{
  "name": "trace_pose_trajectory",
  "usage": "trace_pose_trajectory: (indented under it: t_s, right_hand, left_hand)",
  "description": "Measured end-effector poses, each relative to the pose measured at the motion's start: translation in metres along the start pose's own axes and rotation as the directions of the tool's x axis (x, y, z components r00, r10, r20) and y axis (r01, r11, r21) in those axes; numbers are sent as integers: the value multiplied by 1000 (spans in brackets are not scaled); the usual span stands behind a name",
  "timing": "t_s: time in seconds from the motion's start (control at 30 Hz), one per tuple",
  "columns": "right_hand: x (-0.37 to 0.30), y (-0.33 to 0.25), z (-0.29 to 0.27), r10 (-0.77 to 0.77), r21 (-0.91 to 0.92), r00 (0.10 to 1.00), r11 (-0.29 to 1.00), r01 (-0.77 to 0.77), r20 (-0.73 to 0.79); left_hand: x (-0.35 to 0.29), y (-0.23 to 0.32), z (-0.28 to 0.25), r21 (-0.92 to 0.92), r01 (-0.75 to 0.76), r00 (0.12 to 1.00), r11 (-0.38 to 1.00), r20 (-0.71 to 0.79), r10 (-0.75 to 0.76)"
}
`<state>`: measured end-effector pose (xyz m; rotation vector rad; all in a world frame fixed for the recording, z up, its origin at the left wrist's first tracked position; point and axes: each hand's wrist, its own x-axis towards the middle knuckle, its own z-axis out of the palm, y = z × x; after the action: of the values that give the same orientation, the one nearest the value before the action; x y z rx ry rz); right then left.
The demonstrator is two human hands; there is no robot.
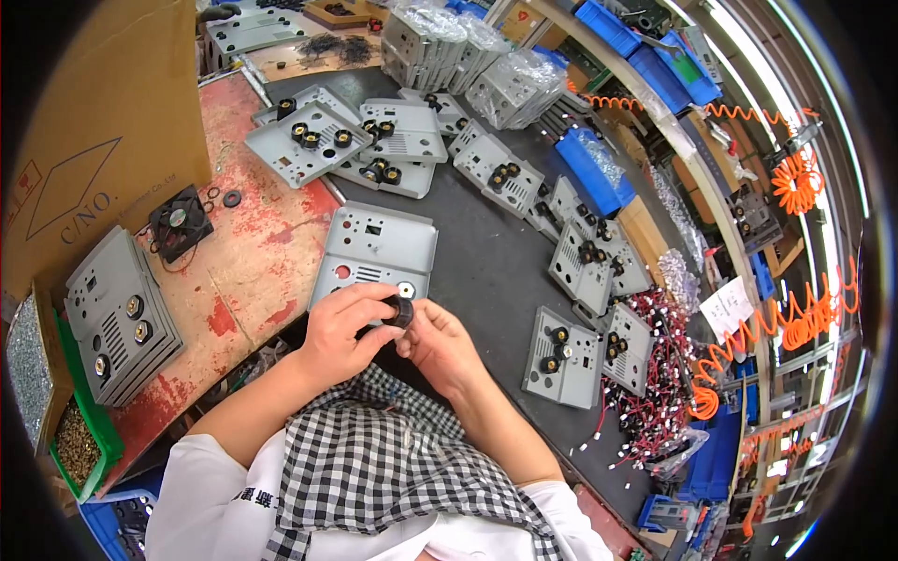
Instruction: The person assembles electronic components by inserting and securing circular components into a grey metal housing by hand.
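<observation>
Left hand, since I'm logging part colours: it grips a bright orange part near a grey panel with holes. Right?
No, the gripped part is black, as the head view shows; the left hand does grip it near the grey panel with holes.

The large cardboard box (140,112) standing at the left carries most of the print: a short line of dark, slanting capital letters (89,218) beside a diamond outline (74,188), drawn in the same dark ink. A line of much smaller lettering (140,194) runs along the box near its lower edge, thin and only partly legible. Farther left on the same box is a red printed mark (28,182), too distorted by the picture's bent rim to make out. At the near left, bold dark characters (255,496) stand on the white sleeve (201,491). To the right, a white sheet of paper (727,307) bears faint marks too small to read.
</observation>
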<state>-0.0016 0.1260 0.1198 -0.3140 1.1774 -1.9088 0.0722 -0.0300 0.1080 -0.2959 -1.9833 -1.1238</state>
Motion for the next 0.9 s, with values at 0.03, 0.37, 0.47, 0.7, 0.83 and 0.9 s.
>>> trace_pose_trajectory:
  t_s: [0.03,0.37,0.47,0.7,0.83,0.9]
  right_hand:
    - [1,0,1,-13,-38,1000,999,12,-20]
    - [23,-3,11,-445,-827,891,532,182,-91]
    - [25,-7,22,-572,-893,708,-102,439,414]
    - [53,-24,16,-452,-894,838,166,416,306]
    - [42,-28,8,-205,-848,973,492,196,105]
    - [43,-32,33,-261,-838,897,334,431,357]
  left_hand:
    - [-1,0,2,-70,68,997,995,-23,-70]
    - [-23,-26,21,-796,508,687,329,145,-712]
    - [-30,-33,13,-903,416,598,-107,361,-716]
    - [-35,-31,2,-884,258,580,-390,464,-670]
    - [-38,-34,2,-898,289,561,-333,441,-701]
    - [-35,-33,1,-900,277,567,-337,436,-699]
